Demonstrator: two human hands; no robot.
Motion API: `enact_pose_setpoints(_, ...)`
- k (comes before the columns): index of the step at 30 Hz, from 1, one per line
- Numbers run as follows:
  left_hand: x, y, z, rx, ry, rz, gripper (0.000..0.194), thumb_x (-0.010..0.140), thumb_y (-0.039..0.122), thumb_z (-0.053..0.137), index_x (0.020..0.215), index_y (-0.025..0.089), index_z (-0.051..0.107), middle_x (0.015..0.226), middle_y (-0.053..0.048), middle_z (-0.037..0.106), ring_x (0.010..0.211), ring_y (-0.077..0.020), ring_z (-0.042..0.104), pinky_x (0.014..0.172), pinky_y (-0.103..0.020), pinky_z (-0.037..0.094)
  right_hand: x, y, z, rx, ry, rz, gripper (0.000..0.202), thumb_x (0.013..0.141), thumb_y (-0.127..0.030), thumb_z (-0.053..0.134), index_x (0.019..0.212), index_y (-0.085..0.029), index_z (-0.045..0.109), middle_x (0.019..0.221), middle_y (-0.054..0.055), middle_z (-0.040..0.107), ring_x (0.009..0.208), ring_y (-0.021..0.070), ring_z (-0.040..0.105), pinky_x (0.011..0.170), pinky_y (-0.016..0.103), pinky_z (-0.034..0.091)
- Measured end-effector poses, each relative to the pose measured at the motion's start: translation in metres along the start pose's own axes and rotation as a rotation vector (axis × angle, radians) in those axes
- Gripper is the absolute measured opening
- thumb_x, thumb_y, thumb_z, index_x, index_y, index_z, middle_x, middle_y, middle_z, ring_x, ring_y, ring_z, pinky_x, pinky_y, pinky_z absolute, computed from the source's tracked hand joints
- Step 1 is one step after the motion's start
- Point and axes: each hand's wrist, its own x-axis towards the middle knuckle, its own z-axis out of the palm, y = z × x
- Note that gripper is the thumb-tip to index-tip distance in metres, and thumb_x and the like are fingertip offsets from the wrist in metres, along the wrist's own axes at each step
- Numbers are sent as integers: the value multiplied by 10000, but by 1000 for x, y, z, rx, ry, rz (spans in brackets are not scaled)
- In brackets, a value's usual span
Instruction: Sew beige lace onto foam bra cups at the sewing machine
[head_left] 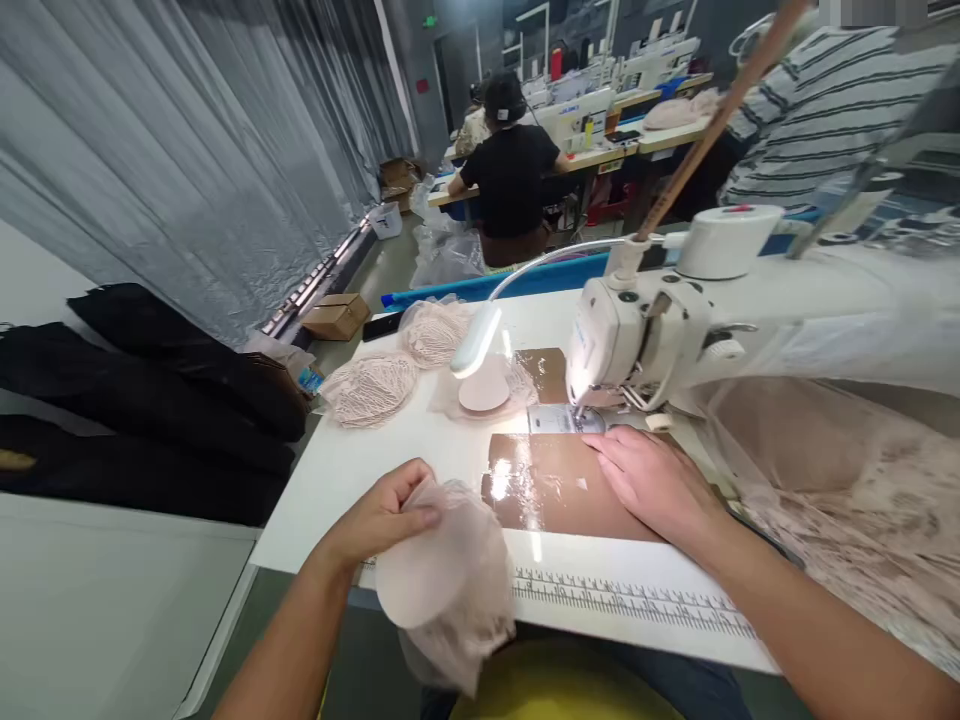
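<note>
My left hand (390, 515) pinches a pale pink mesh piece with a smooth round pad (424, 580); it hangs past the table's front edge. My right hand (652, 478) lies flat, fingers stretched toward the needle, on a brown taped sheet (555, 490). Just beyond the fingertips is the metal needle plate (559, 420) of a white sewing machine (622, 330). Left of the needle, another round pad (484, 388) rests on mesh. Two piles of pink lace pieces, a nearer one (371, 388) and a farther one (435, 333), lie on the white table (322, 495).
A small lamp (478, 340) on a bent neck overhangs the table. Pink lace fabric (847, 470) is heaped at the right. A printed ruler (630, 600) runs along the front edge. A dark phone (382, 326) lies at the back left. Farther off, a person in black (517, 170) sits at another machine.
</note>
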Motion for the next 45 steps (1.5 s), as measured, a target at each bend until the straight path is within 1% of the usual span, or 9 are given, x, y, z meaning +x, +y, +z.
enact_pose_setpoints(3, 38, 26, 33, 3, -209, 119, 274, 790, 329, 630, 978, 213, 468, 812, 19, 533, 688, -123, 508, 616, -215, 396, -1, -5, -10, 174, 74, 42, 314, 902, -220, 406, 1067, -179, 670, 959, 70, 672, 836, 211, 615, 738, 327, 455)
enact_pose_setpoints(7, 104, 39, 67, 339, -146, 271, 310, 747, 183, 599, 1052, 210, 553, 1053, -36, 597, 955, -214, 559, 809, -289, 426, -5, -9, -20, 442, 163, -61, 299, 925, -279, 421, 776, -179, 660, 719, 37, 623, 684, 151, 559, 656, 268, 409)
enact_pose_setpoints(12, 147, 29, 67, 429, -164, 267, 495, 715, 194, 610, 1202, 181, 524, 1121, -69, 607, 946, -222, 592, 795, -299, 459, -7, -10, -20, 326, -32, -283, 247, 888, -248, 499, 691, -178, 632, 639, 11, 567, 631, 135, 476, 602, 261, 308)
enact_pose_setpoints(18, 144, 22, 37, 469, 5, 159, 456, 751, 252, 585, 1193, 153, 533, 894, -32, 599, 759, -168, 567, 640, -248, 435, -6, -15, -19, 271, -79, -199, 260, 889, -250, 506, 665, -170, 610, 649, 1, 571, 622, 123, 447, 593, 262, 259)
enact_pose_setpoints(26, 159, 36, 74, 500, -117, 297, 358, 766, 237, 562, 1114, 153, 565, 757, 10, 578, 677, -141, 529, 611, -234, 407, -3, -12, -20, 215, 11, -143, 251, 891, -289, 506, 726, -176, 657, 657, 9, 539, 651, 133, 454, 615, 254, 296)
enact_pose_setpoints(30, 169, 44, 74, 625, -70, 354, 296, 776, 186, 524, 1063, 162, 591, 735, 7, 606, 652, -139, 551, 605, -227, 423, -2, -11, -15, 148, -13, -49, 238, 863, -191, 522, 649, -170, 624, 640, 2, 534, 636, 120, 442, 610, 247, 298)
enact_pose_setpoints(35, 148, 58, 65, 761, 163, 430, 249, 862, 188, 425, 1045, 167, 592, 848, -50, 627, 755, -170, 580, 675, -264, 447, -1, -12, -11, 125, 18, -44, 245, 853, -155, 518, 619, -160, 593, 625, -5, 540, 609, 111, 429, 592, 252, 292)
enact_pose_setpoints(42, 127, 45, 98, 1103, -36, 612, 304, 910, 224, 418, 1122, 127, 614, 1199, -144, 621, 1068, -262, 580, 892, -396, 487, -2, -12, -14, 90, -9, 11, 206, 851, -215, 559, 652, -169, 588, 684, 19, 594, 682, 145, 511, 628, 265, 332)
enact_pose_setpoints(45, 131, 39, 102, 1154, -45, 643, 328, 922, 233, 408, 1170, 126, 594, 1261, -142, 593, 1153, -275, 539, 939, -432, 465, -2, -12, -16, 95, -36, 60, 103, 852, -257, 585, 848, -168, 636, 851, 49, 638, 805, 178, 559, 700, 281, 378)
